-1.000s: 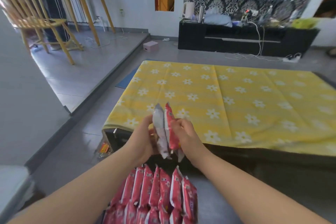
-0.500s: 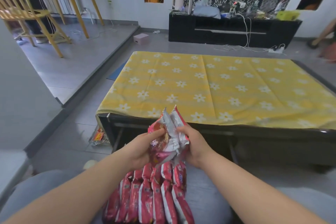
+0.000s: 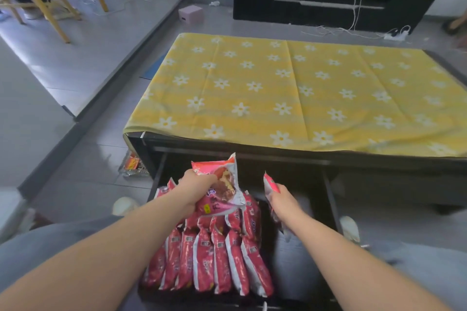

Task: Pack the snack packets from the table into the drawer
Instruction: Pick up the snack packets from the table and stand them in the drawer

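The left hand [image 3: 199, 190] sits at lower centre of the frame. Its fingers [image 3: 211, 177] are curled over a red-and-white packet [image 3: 225, 184] and grip it. This packet is tilted, printed face up, just above the far row in the drawer [image 3: 331, 199].

The right hand [image 3: 283, 201] is just to the right of it, and the two hands are apart. Its fingers [image 3: 274, 188] are closed round a second packet [image 3: 270, 180], which is seen edge-on. One end of it sticks up above the hand and the other hangs below the wrist, over the dark right half of the drawer.

The drawer is black and pulled out from under the worktop [image 3: 252, 155] toward the bottom of the frame. Its left half holds the stored packets [image 3: 214, 260], red with white edges. They stand on edge side by side in two rows and lean a little.

A yellow cloth [image 3: 303, 88] with white flowers covers the worktop across the middle of the frame.

A foil wrapper [image 3: 132, 165] lies on the grey floor beside the worktop's lower left corner. A pink box [image 3: 190, 14] sits on the floor at upper centre. At the upper right, a black cabinet [image 3: 328, 5] carries clutter and trailing cables. A wooden chair [image 3: 38, 0] stands at the upper left. The person's grey-clad knee [image 3: 38, 247] fills the lower left corner.
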`<action>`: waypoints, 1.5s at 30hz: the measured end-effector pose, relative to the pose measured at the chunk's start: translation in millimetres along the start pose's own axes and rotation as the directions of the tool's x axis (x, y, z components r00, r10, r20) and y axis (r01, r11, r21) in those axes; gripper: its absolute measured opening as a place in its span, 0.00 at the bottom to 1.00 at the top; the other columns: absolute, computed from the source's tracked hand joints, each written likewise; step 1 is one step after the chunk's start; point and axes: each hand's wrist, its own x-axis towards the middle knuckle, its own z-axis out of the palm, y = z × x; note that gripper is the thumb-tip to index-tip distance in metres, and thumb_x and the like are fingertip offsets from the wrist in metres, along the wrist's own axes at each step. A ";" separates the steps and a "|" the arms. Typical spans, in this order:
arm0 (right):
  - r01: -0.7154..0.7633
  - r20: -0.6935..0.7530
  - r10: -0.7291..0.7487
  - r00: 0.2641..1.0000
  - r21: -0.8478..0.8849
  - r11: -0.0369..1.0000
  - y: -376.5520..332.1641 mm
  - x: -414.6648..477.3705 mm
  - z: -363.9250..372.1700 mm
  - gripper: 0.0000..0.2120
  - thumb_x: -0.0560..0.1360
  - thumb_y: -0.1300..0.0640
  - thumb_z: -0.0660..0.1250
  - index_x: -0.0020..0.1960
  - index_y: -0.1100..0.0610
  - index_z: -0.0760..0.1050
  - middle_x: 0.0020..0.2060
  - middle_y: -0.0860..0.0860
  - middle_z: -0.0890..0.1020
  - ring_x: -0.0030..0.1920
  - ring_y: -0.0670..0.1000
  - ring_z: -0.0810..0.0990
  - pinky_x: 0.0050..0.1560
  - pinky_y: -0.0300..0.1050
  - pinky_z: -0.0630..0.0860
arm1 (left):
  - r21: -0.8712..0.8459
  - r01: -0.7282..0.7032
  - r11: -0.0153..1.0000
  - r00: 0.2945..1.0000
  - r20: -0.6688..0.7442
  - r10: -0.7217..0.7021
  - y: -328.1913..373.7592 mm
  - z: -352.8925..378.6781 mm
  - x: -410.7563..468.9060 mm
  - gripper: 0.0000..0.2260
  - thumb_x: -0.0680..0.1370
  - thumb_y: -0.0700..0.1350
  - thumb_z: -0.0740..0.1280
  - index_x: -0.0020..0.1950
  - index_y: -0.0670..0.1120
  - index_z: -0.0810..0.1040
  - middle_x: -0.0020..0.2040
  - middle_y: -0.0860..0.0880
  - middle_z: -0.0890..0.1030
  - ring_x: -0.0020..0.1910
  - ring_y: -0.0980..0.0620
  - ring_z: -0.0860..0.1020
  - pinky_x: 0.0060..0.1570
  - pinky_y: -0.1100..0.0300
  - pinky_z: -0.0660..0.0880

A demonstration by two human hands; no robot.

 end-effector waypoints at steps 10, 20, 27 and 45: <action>-0.082 0.239 0.042 0.970 0.159 0.984 12.7 -0.6 43.6 0.37 0.79 0.49 0.72 0.82 0.48 0.58 0.73 0.55 0.72 0.69 0.58 0.76 0.70 0.57 0.75 | 0.242 -0.072 0.968 0.997 -0.015 0.078 -0.2 5.5 -2.8 0.28 0.74 0.43 0.78 0.68 0.46 0.67 0.53 0.42 0.82 0.44 0.44 0.87 0.48 0.44 0.86; 0.145 0.252 -0.267 0.930 0.415 0.898 -48.0 -36.6 23.2 0.31 0.82 0.38 0.64 0.81 0.45 0.61 0.71 0.49 0.78 0.70 0.52 0.78 0.75 0.56 0.72 | 0.150 -0.287 0.946 0.947 0.196 0.256 1.8 18.1 -28.7 0.31 0.76 0.43 0.76 0.75 0.49 0.67 0.55 0.46 0.84 0.45 0.49 0.88 0.47 0.51 0.85; 0.165 0.116 -0.228 0.967 0.399 0.902 -38.9 -52.8 8.5 0.63 0.68 0.42 0.82 0.85 0.44 0.39 0.81 0.52 0.64 0.76 0.56 0.72 0.74 0.61 0.73 | -0.227 -0.067 0.972 0.766 0.612 0.196 4.5 19.9 -64.0 0.33 0.68 0.36 0.61 0.74 0.47 0.75 0.63 0.43 0.84 0.57 0.46 0.84 0.55 0.48 0.82; -0.191 0.187 0.344 0.920 -0.552 0.812 46.4 -48.3 -20.0 0.24 0.84 0.51 0.58 0.77 0.60 0.64 0.61 0.62 0.80 0.56 0.60 0.81 0.59 0.53 0.79 | 0.569 -0.277 0.775 0.958 0.225 0.178 -31.2 25.0 -22.3 0.20 0.83 0.41 0.58 0.74 0.49 0.73 0.50 0.50 0.81 0.21 0.62 0.70 0.24 0.64 0.70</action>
